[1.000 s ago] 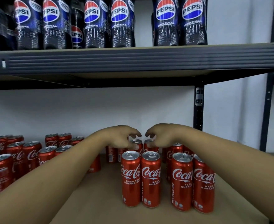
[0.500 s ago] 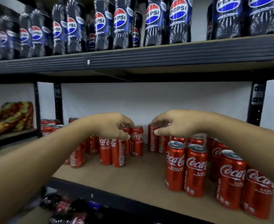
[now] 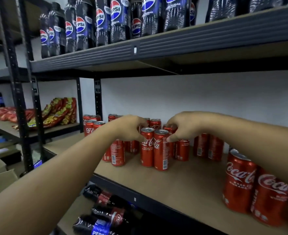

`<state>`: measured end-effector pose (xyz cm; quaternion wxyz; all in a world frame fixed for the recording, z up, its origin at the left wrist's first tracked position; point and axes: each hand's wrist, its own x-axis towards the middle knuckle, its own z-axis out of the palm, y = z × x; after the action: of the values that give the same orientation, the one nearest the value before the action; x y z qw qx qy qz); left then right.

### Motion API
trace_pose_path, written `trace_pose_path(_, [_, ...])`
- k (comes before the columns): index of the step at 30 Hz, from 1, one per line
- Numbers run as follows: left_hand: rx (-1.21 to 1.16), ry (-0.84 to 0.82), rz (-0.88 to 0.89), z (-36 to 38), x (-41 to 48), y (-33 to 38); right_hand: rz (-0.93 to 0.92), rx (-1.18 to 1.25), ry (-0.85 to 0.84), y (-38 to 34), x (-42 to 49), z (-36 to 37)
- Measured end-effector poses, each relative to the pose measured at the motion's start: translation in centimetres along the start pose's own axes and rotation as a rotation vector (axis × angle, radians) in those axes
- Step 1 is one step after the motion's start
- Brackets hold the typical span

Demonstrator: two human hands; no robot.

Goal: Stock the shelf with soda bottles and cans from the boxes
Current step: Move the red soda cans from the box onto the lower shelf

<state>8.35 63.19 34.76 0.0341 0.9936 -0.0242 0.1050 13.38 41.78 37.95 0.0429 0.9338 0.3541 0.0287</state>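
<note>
While upright, cans [image 3: 154,148] between hands [image 3: 129,128]

The Coca-Cola cans [image 3: 161,150] are glossy red-painted metal with bare silvery tops (smooth, catching the light). The shelf board [image 3: 182,182] beneath is matt, pale wood fibre; its beams [image 3: 173,43] are dark, ribbed matt metal. Pepsi bottles [image 3: 117,22] are shiny plastic, the snack packets [image 3: 60,112] crinkled glossy film.

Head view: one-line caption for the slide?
Left hand and right hand grip Coca-Cola cans on the shelf beneath Pepsi bottles.
</note>
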Motion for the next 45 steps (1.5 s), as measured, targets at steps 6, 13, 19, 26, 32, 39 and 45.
trace_pose_path(6, [0.017, -0.052, 0.062, 1.4, 3.9, -2.0, 0.027, -0.010, -0.057, 0.4, 4.2, 0.2])
trace_pose_path(13, [0.074, -0.246, 0.259, -0.3, 8.7, -4.1, 0.006, -0.010, -0.200, 0.0, 7.8, -0.4])
trace_pose_path(19, [-0.003, -0.450, 0.513, -1.1, 12.1, -6.4, 0.110, 0.115, -0.194, -0.6, 8.2, -0.7])
trace_pose_path(26, [-0.082, -0.518, 0.692, 0.3, 14.6, -7.3, 0.302, 0.182, -0.104, -2.4, 8.6, 0.9])
trace_pose_path(32, [-0.112, -0.489, 0.726, 0.7, 14.2, -6.2, 0.355, 0.259, -0.068, -2.5, 7.1, 1.4])
trace_pose_path(39, [-0.265, -0.535, 0.672, 1.1, 12.9, -3.7, 0.392, 0.173, -0.104, -1.6, 3.1, 0.7])
trace_pose_path(45, [-0.404, -0.519, 0.602, 1.6, 9.8, -0.1, 0.389, 0.208, -0.081, -0.2, -0.7, 0.8])
